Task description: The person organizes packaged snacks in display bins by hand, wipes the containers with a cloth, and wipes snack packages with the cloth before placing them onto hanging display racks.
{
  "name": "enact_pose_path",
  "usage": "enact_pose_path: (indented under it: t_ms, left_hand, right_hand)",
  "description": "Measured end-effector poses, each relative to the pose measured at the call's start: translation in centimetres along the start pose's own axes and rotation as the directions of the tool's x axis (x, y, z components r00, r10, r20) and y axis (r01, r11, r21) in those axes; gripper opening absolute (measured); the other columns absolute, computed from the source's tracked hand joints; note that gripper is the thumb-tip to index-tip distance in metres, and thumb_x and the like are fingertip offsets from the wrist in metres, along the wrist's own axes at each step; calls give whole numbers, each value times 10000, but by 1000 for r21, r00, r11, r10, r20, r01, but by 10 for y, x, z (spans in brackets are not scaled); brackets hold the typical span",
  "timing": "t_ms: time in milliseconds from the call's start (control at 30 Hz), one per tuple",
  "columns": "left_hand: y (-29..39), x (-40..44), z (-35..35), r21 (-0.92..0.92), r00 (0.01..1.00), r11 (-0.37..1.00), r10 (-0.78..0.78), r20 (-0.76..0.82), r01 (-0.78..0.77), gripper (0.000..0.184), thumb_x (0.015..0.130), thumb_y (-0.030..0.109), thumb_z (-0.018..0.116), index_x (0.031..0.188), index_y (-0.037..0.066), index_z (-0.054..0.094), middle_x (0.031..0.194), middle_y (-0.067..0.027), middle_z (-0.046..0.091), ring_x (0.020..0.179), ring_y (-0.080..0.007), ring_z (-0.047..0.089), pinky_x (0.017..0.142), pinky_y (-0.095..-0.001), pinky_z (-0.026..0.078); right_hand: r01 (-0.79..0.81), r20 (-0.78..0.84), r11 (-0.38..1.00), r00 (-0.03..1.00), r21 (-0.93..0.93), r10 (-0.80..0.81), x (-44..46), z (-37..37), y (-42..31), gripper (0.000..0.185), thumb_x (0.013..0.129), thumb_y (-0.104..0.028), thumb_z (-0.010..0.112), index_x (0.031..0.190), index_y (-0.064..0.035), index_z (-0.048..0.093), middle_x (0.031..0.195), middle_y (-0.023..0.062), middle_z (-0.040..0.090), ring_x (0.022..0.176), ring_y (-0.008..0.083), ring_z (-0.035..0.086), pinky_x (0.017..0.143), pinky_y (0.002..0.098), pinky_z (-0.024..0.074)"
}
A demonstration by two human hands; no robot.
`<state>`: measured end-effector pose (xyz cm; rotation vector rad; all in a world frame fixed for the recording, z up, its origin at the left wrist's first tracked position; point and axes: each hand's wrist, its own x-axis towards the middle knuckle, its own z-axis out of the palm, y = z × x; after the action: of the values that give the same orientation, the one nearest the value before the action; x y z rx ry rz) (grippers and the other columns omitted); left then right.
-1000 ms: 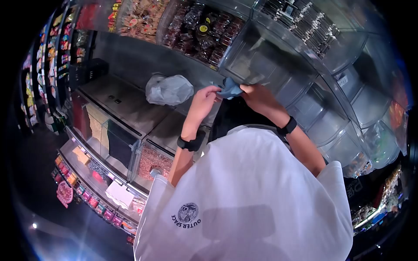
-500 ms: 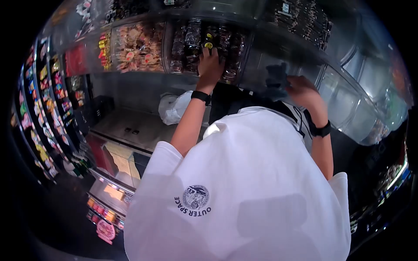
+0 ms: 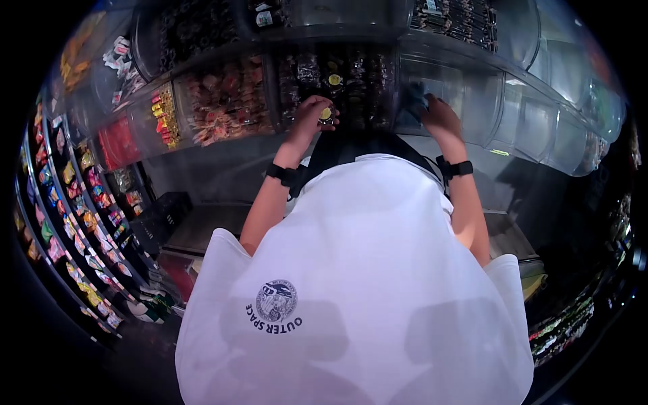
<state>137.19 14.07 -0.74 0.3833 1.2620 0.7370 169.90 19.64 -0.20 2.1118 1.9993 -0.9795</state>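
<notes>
My left hand (image 3: 310,121) is closed on a small dark packet with a round yellow label (image 3: 326,115), held just in front of a clear bin of dark wrapped packets (image 3: 358,88). Another yellow label shows among the packets in that bin. To the right, my right hand (image 3: 443,121) grips a blue-grey cloth (image 3: 413,99) over the front of a clear bin (image 3: 452,88). The two hands are apart.
Bins of reddish-brown wrapped packets (image 3: 229,98), yellow-red sweets (image 3: 164,115) and red packets (image 3: 118,142) line the left. Above is a row with black sticks (image 3: 459,23). Shelves of colourful bags (image 3: 74,202) stand far left. A dark box (image 3: 162,216) sits lower left.
My left hand reached into the dark packet bin and has come back with a labelled packet. My right hand kept the cloth and moved to the right. The view has turned toward the bins.
</notes>
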Motion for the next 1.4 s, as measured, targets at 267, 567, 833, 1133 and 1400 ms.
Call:
enact_pose_path:
  t_ms: [267, 567, 833, 1133, 1400]
  left_hand:
    - [26, -17, 88, 108, 993, 991, -93, 75, 85, 327, 1010, 117, 440, 1329, 54, 474, 1221, -129, 568, 1035, -235, 654, 837, -374, 606]
    - [21, 27, 63, 709, 922, 634, 383, 57, -307, 311, 927, 112, 584, 1223, 18, 600, 980, -122, 719, 918, -261, 712, 853, -360, 559]
    - [35, 115, 11, 886, 800, -428, 462, 382, -176, 513, 733, 207, 759, 1213, 99, 613, 1188, -122, 649, 1168, -325, 594, 1043, -531, 393]
    - [15, 106, 5, 802, 801, -534, 338, 494, -268, 417, 751, 204, 754, 1126, 108, 596, 1039, -111, 661, 1033, -311, 639, 1029, -510, 386]
    - [11, 92, 13, 875, 820, -422, 394, 415, -240, 351, 802, 109, 647, 1144, 100, 571, 1031, -128, 658, 1046, -321, 632, 973, -463, 407]
  right_hand:
    - [479, 169, 832, 829, 280, -534, -28, -9, -108, 534, 836, -371, 721, 1266, -79, 597, 967, 202, 716, 891, 407, 686, 758, 460, 561]
    - [337, 308, 890, 850, 307, -428, 0, -31, -81, 300, 906, -220, 660, 1034, 52, 645, 741, 197, 676, 565, 281, 672, 592, 371, 543]
    - [315, 229, 899, 891, 305, -391, -5, -55, -49, 265, 910, -193, 679, 1051, 24, 622, 913, 217, 705, 869, 414, 668, 745, 448, 529]
    - [281, 185, 893, 914, 350, -360, 9, -55, -43, 307, 923, -212, 662, 1125, 16, 629, 940, 226, 697, 845, 375, 661, 762, 400, 514]
    - [431, 144, 817, 846, 383, -513, 14, -51, -54, 289, 924, -209, 658, 1107, 14, 641, 935, 231, 690, 861, 417, 646, 747, 430, 515]
